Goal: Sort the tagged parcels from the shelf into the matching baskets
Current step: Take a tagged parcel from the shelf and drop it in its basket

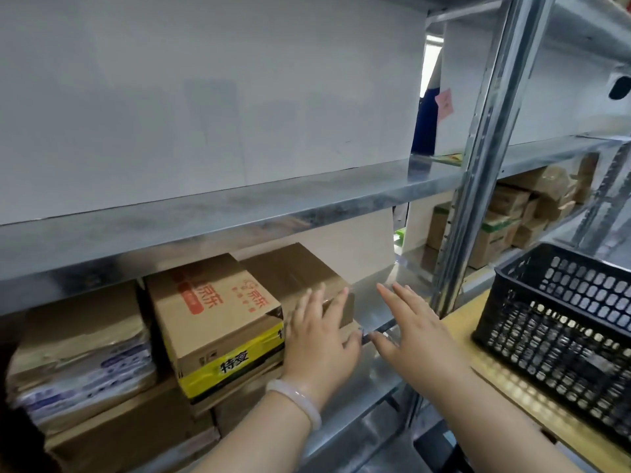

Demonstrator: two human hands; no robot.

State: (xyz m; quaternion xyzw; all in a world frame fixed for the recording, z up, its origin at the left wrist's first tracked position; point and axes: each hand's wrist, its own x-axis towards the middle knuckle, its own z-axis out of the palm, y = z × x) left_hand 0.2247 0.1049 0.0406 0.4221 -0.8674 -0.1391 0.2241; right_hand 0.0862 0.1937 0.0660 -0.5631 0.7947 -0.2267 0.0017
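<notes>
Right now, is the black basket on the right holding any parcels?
Cannot tell: the black basket shows only mesh walls; its interior is out of view.

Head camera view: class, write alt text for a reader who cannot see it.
A person's left hand rests on a plain brown box on a metal shelf, right hand open beside it. A printed carton sits to the left; a black basket stands to the right.
</notes>
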